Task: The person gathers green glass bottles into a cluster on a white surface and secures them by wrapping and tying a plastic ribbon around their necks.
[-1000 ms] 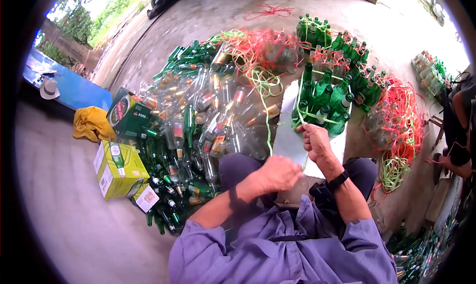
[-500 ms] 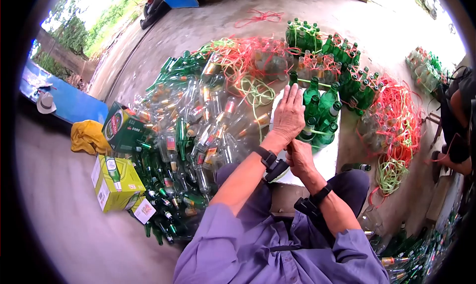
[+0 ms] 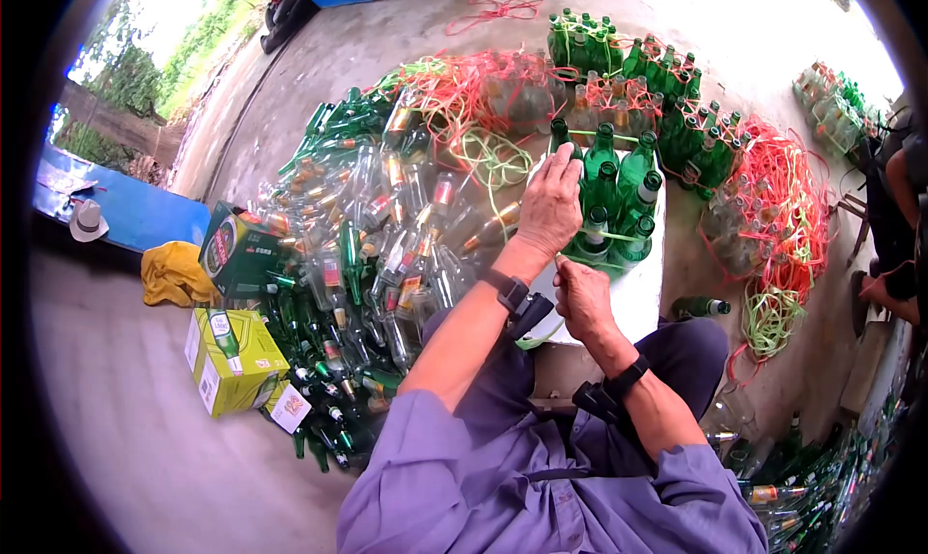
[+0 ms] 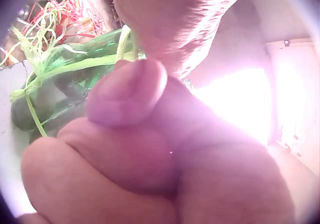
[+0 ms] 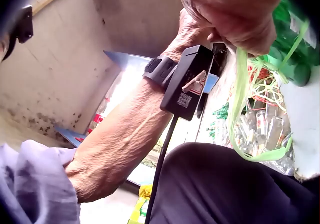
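Green bottles stand upright in a bundle on a white board, with pale green ribbon round them. My left hand lies along the bundle's left side, its fingers extended beside a bottle neck. Just below it, my right hand has curled fingers at the bundle's near edge. A loose loop of green ribbon hangs from the right hand in the right wrist view. Ribbon crosses the green glass in the left wrist view, where a curled thumb and fingers fill the foreground.
Loose clear and green bottles cover the floor at left, beside a green box and a yellow-green box. Red ribbon and tied bundles lie right and behind. One green bottle lies beside my right knee.
My left hand has moved from above my lap up to the bundle, its fingers now extended. My right hand has shifted slightly left and down, below the left hand.
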`<action>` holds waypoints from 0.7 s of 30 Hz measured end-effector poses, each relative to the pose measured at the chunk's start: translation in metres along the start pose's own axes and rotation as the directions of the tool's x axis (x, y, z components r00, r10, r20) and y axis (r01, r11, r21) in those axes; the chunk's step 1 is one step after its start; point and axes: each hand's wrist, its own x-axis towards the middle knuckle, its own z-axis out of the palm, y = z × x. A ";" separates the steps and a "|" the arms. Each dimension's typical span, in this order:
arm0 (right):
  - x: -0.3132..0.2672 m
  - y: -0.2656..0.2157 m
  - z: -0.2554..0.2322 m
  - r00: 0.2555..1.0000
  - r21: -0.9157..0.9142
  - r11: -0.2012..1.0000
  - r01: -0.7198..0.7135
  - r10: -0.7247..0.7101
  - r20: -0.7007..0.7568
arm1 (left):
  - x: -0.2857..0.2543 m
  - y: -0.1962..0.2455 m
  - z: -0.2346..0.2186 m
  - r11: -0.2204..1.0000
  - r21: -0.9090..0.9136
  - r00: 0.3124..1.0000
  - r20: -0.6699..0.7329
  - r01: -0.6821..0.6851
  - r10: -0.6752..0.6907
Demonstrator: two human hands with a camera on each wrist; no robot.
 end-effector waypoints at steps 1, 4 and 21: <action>0.001 -0.001 -0.001 1.000 -0.001 1.000 -0.004 0.004 -0.002 | 0.001 0.000 0.000 0.998 -0.057 1.000 -0.008 0.003 -0.004; -0.004 -0.007 0.001 0.999 0.037 0.999 0.033 -0.034 0.030 | 0.001 0.000 -0.001 0.999 -0.043 1.000 0.009 0.002 -0.002; -0.007 -0.009 -0.016 0.996 -0.130 0.989 0.068 -0.060 0.068 | 0.000 -0.001 0.000 1.000 -0.021 1.000 0.019 0.021 -0.021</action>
